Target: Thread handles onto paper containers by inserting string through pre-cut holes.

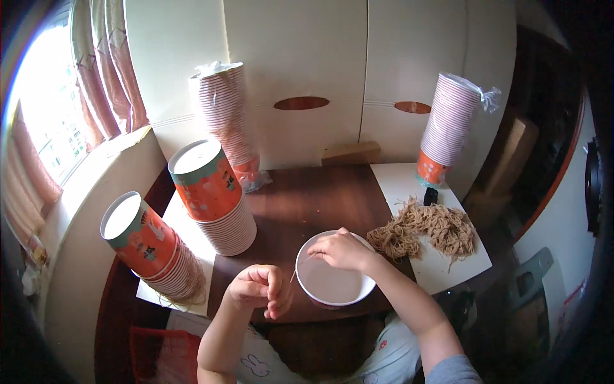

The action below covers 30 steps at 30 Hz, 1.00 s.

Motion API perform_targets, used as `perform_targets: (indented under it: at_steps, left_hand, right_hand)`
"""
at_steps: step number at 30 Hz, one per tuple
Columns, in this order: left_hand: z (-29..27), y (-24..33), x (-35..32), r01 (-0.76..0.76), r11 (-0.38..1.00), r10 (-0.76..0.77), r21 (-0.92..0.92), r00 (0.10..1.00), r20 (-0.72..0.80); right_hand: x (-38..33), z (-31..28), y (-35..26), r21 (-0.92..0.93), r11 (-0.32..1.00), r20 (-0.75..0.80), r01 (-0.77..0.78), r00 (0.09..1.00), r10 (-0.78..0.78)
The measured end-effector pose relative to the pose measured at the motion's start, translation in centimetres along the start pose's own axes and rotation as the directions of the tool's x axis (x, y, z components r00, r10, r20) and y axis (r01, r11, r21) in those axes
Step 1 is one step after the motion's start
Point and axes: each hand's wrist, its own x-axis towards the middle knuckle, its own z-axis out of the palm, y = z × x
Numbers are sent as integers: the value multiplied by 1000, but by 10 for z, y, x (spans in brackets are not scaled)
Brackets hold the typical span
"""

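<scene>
A white paper bucket [338, 296] stands open side up on the table in front of me. My right hand [342, 248] reaches over its far rim, fingers pinched on a thin tan string [293, 276]. From there the string runs down past the bucket's left rim to my left hand [261, 289]. That hand is left of the bucket and apart from it, its fingers curled together at the string's other end. The exact grip of its fingertips is partly hidden. The bucket's inside looks plain white, and its far edge lies behind my right hand.
Stacks of nested orange-and-green paper buckets stand left, one nearer [150, 246] and one farther [214, 198]. Plastic-wrapped stacks stand back left [220, 112] and back right [448, 121]. A tan yarn heap [441, 230] and a small black object [430, 196] lie on white board [393, 179].
</scene>
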Motion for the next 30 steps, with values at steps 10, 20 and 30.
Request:
perform_targets:
  at_steps: [10, 20, 30]
  left_hand:
    - [-40, -12, 2, 592, 622, 88, 512, 597, -797]
    - [-28, -17, 14, 570, 709, 45, 415, 550, -834]
    - [-36, -16, 8, 499, 742, 50, 447, 624, -780]
  right_hand:
    - [-4, -31, -22, 281, 951, -17, 132, 991, -133]
    - [-10, -16, -25, 88, 991, -291, 104, 954, -74]
    - [-12, 1, -25, -136, 984, -321, 116, 934, -155]
